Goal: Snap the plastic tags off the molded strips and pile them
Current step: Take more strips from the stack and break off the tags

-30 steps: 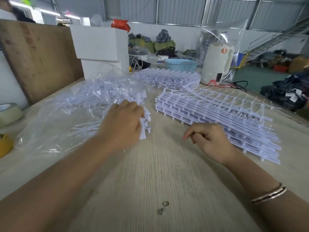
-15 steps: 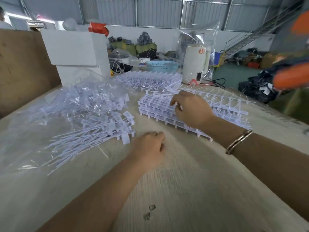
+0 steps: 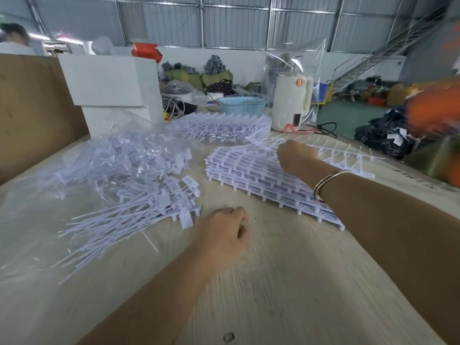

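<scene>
Across the pale wood-grain bench (image 3: 286, 282), which fills the lower frame, the white plastic is laid out in 3 groups. At 10 o'clock from the bench's middle a pile of loose tags (image 3: 139, 207) lies fanned out, its thin tails pointing toward 8 o'clock, with more tags on crinkled clear plastic sheeting (image 3: 107, 158) behind it. At 1 o'clock sits the stack of molded strips (image 3: 251, 175), and at 12 o'clock a second heap of strips (image 3: 219, 128) lies by the far edge. The left hand (image 3: 224, 232) hovers low over the bare bench just beside the tag pile, fingers curled in and holding nothing visible. The right hand (image 3: 296, 155), a bracelet (image 3: 326, 181) on its wrist, reaches onto the top of the stack; its fingers bend down onto the top strip, though I cannot tell whether they pinch it. Beyond the bench stand a white box (image 3: 112, 90), a blue basket (image 3: 241, 105) and a white appliance (image 3: 291, 103) under clear wrap, with corrugated metal walls (image 3: 236, 23) and a staircase (image 3: 380, 53) at 2 o'clock.
</scene>
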Action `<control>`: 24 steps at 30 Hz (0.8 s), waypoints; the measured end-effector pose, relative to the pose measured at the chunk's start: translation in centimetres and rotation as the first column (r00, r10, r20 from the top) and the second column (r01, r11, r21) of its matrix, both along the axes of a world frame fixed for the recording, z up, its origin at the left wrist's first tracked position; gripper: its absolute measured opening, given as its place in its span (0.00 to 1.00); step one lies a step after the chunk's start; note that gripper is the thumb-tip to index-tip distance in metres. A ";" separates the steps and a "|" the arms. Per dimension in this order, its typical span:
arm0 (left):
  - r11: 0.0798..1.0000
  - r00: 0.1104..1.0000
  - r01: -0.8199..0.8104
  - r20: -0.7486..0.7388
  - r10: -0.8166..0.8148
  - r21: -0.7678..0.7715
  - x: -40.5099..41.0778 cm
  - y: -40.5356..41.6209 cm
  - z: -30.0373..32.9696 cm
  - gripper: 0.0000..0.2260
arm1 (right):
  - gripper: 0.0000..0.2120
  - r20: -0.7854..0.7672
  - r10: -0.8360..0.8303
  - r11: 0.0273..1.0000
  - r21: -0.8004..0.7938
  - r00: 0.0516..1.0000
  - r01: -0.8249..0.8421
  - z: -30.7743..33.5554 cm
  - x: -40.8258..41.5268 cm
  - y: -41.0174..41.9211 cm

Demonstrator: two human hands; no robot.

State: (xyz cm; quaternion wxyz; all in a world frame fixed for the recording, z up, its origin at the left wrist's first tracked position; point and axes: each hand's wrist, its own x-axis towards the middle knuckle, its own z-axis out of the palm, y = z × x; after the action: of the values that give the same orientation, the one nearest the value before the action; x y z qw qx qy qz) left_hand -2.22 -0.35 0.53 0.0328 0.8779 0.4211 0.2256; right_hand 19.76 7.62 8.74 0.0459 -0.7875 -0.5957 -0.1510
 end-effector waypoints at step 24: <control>0.985 0.901 0.159 0.418 -0.118 -0.066 0.0 -0.7 1.9 0.17 | 0.15 0.202 0.310 0.792 0.486 0.929 -0.370 8.1 -3.9 -8.5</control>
State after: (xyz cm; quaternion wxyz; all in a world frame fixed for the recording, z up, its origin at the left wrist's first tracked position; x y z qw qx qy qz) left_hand -2.19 -1.05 2.41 0.1803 0.8354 0.3518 0.3818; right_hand 15.81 -0.87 16.79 0.2483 -0.6161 -0.6666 -0.3382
